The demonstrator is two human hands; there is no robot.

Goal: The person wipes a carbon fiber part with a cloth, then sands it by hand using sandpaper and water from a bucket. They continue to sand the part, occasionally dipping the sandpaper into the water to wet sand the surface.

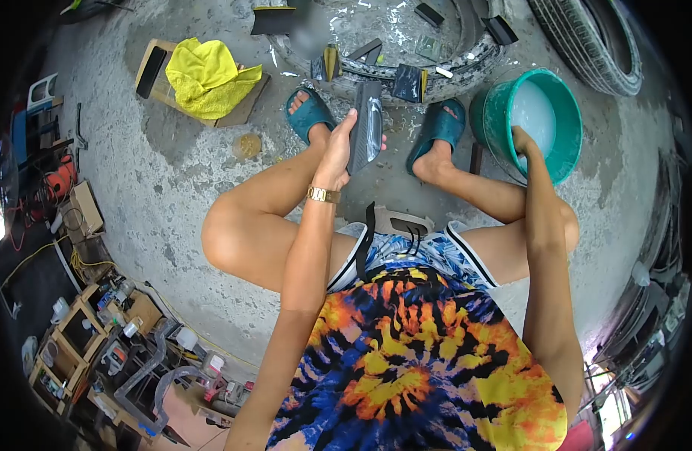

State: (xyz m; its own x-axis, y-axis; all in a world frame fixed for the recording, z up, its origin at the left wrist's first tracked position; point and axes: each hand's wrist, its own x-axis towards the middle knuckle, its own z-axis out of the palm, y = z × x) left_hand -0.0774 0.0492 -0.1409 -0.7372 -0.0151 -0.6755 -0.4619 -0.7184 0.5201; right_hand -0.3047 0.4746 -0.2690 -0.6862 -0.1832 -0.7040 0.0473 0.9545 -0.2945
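My left hand (pixel 336 154), with a gold watch at its wrist, is closed around a long dark panel (pixel 368 128) with a glossy, carbon-fibre-like weave. The panel stands up from the palm between my feet, its shiny face catching the light. Over the near rim of the green bucket (pixel 567 135) reaches my right hand (pixel 522 140). Cloudy whitish water (pixel 533 109) fills part of the bucket. The fingers of that hand are hidden inside, so I cannot see whether they hold anything.
A tyre (pixel 466 75) lies in front of my feet, with several dark pieces, such as one with a yellow edge (pixel 410 83), on it. A yellow cloth (pixel 210 79) covers a wooden board at left. Another tyre (pixel 586 41) lies beyond the bucket. Tools crowd the lower left.
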